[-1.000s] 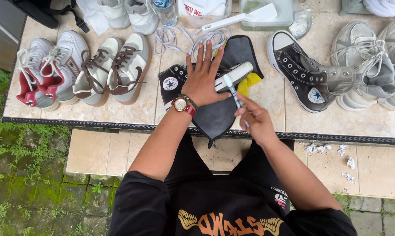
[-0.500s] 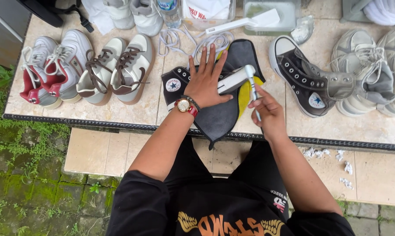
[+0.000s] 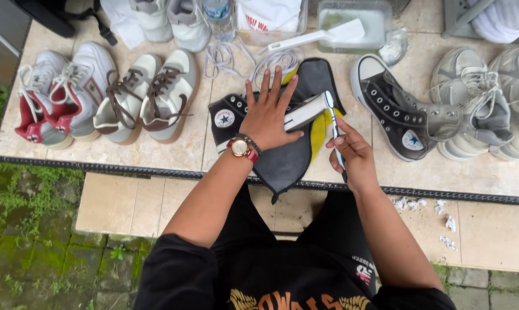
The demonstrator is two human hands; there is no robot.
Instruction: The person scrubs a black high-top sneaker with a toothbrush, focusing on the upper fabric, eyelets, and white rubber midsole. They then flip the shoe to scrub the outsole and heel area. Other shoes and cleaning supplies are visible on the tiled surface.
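A black high-top sneaker (image 3: 230, 117) lies on its side on a dark grey cloth with a yellow edge (image 3: 288, 163), on the tiled ledge. My left hand (image 3: 269, 112), with a watch on the wrist, presses flat on the sneaker with fingers spread. My right hand (image 3: 351, 150) grips a toothbrush (image 3: 331, 117), its head touching the white rubber toe (image 3: 305, 110) of the sneaker.
The matching black high-top (image 3: 394, 115) lies to the right, with grey sneakers (image 3: 489, 109) beyond it. Brown-laced beige sneakers (image 3: 147, 97) and red-and-white sneakers (image 3: 55, 95) stand at left. White laces (image 3: 271, 57), a clear tub with a white brush (image 3: 351, 20) and a bottle (image 3: 219, 14) sit behind.
My right hand has moved the toothbrush up and to the right, from the sneaker's sole area to its toe. My left hand stays pressed on the sneaker.
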